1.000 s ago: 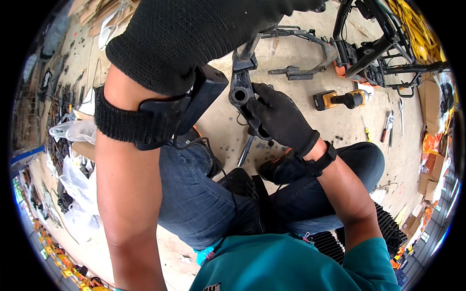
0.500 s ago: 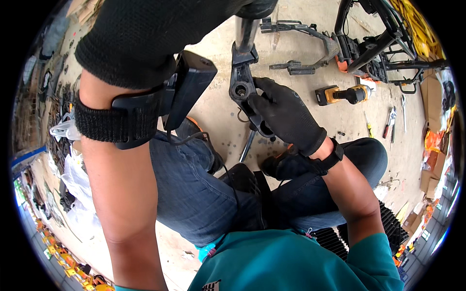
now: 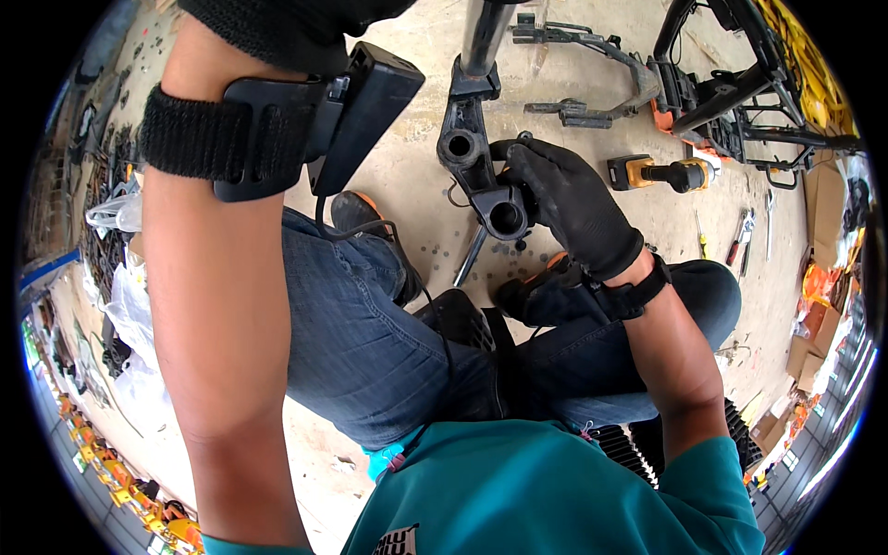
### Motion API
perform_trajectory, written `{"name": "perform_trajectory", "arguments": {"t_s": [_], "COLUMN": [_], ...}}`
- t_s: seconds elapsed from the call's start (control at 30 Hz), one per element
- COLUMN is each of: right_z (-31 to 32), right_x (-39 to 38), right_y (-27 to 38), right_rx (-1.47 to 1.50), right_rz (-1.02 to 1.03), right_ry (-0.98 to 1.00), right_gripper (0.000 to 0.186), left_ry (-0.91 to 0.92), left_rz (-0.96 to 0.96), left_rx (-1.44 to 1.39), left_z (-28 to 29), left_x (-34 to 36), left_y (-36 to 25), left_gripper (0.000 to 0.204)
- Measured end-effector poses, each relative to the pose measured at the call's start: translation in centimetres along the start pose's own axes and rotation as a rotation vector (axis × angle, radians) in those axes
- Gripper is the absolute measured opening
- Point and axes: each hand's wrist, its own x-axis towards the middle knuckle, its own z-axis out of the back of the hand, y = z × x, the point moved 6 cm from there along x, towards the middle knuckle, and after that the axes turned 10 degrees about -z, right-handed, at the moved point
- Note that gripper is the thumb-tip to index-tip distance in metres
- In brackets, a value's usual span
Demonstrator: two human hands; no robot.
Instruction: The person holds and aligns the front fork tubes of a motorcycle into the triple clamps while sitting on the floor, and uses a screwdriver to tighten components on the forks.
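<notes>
A black fork clamp with round holes sits below a shiny metal fork tube, which runs up out of view. My right hand, in a black glove, is closed at the clamp's right side. A small dark round-ended piece shows at its fingertips, too little of it to name. One finger reaches toward the clamp's edge; the thumb side is partly hidden. My left hand, gloved too, lies at the top edge near the tube, its fingers cut off or hidden. Below the clamp a metal rod slants downward.
A yellow-and-black power drill lies on the floor to the right, near a screwdriver and pliers. Black frame parts stand at the far right. My shoes and knees flank the rod; white plastic bags lie left.
My right hand has shifted slightly away from the clamp's front face, uncovering its lower large hole. The upper hole now looks hollow. My left hand has moved up, partly out of view.
</notes>
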Motion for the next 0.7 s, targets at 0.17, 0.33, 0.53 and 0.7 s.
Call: {"name": "perform_trajectory", "arguments": {"t_s": [0.17, 0.33, 0.53, 0.7], "right_z": [0.7, 4.0, 1.9, 0.9], "right_x": [0.4, -0.1, -0.7, -0.4], "right_y": [-0.8, 4.2, 5.7, 5.0], "right_rx": [0.576, 0.041, -0.173, -0.242], "right_rz": [-0.504, -0.308, -0.251, -0.184], "right_ry": [0.345, 0.106, 0.131, -0.017], "right_gripper": [0.048, 0.062, 0.085, 0.080], "left_ry": [-0.190, -0.292, -0.225, -0.236], "left_rz": [0.090, 0.121, 0.242, 0.153], "left_rx": [-0.186, -0.149, -0.201, -0.225], "left_z": [0.1, 0.4, 0.7, 0.7], "left_x": [-0.2, -0.6, -0.5, -0.8], "left_y": [0.5, 1.0, 2.1, 1.6], "left_gripper": [0.021, 0.022, 0.022, 0.023]}}
